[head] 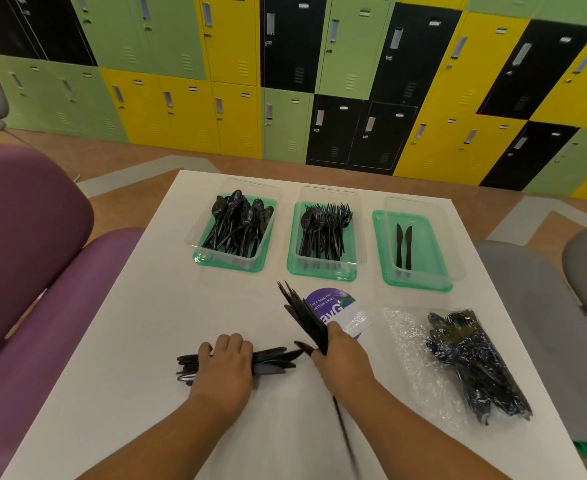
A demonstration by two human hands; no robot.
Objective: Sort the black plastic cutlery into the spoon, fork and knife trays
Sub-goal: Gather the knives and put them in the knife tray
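Right hand (pixel 340 348): I clutch knives (pixel 302 315) fanned toward 11 o'clock; likely light, slippery; hold handles. Left hand (pixel 226 356) clasps pile (pixel 273 358).

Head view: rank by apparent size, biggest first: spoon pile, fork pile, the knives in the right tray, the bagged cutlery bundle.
1. Bagged cutlery bundle, though it lies nearer the camera, which inflates it.
2. Spoon pile and fork pile: near alike, not ranked.
3. Pair of knives: clearly smallest.
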